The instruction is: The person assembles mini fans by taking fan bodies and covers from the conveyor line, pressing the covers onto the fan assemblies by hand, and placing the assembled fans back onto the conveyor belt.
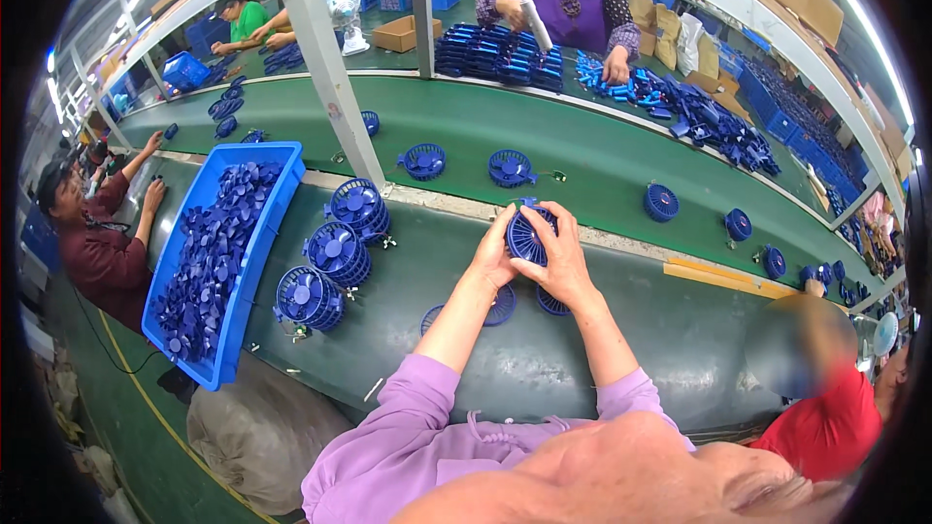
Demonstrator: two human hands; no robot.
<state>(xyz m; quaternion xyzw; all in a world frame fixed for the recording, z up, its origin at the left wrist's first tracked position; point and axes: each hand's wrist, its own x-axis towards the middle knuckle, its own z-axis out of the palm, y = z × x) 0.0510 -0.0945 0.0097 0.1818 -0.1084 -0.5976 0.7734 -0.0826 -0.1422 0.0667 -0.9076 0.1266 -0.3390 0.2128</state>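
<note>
A small round blue fan head with a ribbed grille is held up between my two hands, over the bench's far edge. My left hand wraps its left side, and my right hand grips the right side with fingers over the top. Below my wrists, round blue fan grilles lie on the dark green bench, partly hidden by my forearms. To the left stand stacks of open blue fan housings with fan blades inside and small wired parts at their sides.
A blue tray full of loose fan blades sits at left. Beyond a metal post, a green conveyor belt carries spaced fan housings. A yellow strip edges the bench at right. Co-workers sit left, right and across.
</note>
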